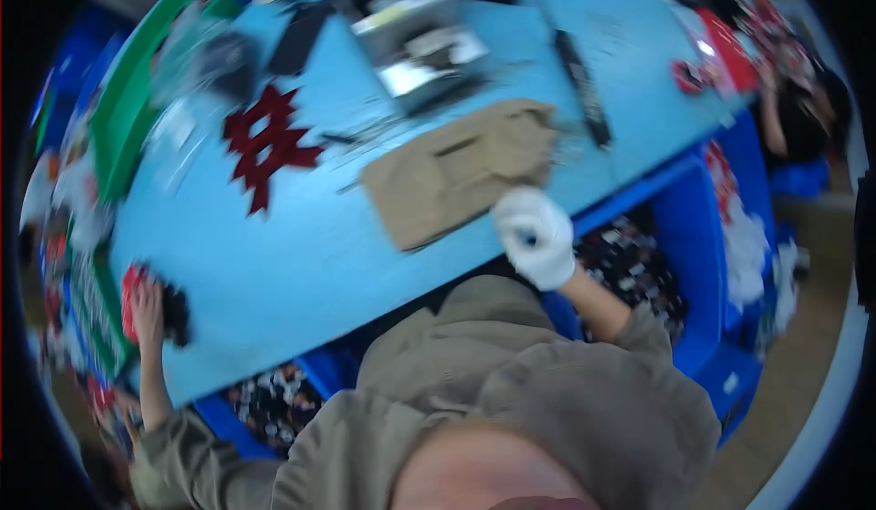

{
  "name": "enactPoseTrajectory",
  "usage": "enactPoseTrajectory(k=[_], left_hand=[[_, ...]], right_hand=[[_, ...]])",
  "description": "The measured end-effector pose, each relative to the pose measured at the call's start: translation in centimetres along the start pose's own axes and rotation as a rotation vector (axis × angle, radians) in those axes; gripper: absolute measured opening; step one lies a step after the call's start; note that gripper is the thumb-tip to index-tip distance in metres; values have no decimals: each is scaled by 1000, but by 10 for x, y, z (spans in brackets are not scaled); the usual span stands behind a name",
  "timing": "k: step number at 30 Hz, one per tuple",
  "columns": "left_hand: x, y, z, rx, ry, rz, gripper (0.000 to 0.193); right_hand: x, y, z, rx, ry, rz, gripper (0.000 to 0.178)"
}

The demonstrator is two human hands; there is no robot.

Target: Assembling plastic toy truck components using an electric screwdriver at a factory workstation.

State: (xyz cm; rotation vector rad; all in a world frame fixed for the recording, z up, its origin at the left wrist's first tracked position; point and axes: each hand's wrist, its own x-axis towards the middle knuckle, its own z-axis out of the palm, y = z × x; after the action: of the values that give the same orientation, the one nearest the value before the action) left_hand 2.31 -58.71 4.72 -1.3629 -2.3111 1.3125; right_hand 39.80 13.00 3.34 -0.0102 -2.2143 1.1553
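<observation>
At the left edge of the table, my bare left hand [149, 313] is closed around a red and black object [130, 302]; blur hides its exact kind. My right hand [538, 241], in a white glove, has its fingers curled together at the table's front edge. Whether anything small is inside them cannot be made out. Just beyond it lies a folded brown cloth pad [429, 182] with a dark slot-like mark. Dark red cut pieces with notched edges [265, 145] lie to the left of the pad.
A grey metal box-shaped device [415, 40] stands at the back, with a long black tool [581, 90] to its right. A green tray [123, 145] borders the left side, near clear plastic bags [196, 63]. Blue bins [698, 264] of small parts sit below the front edge. Another person [803, 113] sits far right.
</observation>
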Motion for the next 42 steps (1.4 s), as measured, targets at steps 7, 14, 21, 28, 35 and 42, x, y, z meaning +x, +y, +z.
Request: enactPoseTrajectory(k=[7, 14, 21, 28, 35, 42], left_hand=[[97, 16, -64, -195, -158, -203, 55], [117, 102, -217, -673, 183, -403, 56], [181, 134, -343, -856, 296, -112, 37], [278, 164, -442, -1075, 551, 201, 49], [325, 212, -583, -1146, 947, 377, 76], [353, 247, -543, -1182, 840, 337, 74]], right_hand=[[66, 193, -244, -1026, 316, 222, 13], [88, 286, -328, -1717, -182, 758, 35], [76, 331, -337, -1907, -340, 879, 32], [88, 179, -282, -1184, -176, 307, 51], [56, -16, -188, -370, -119, 102, 67], [-99, 63, -230, -412, 497, 736, 51]])
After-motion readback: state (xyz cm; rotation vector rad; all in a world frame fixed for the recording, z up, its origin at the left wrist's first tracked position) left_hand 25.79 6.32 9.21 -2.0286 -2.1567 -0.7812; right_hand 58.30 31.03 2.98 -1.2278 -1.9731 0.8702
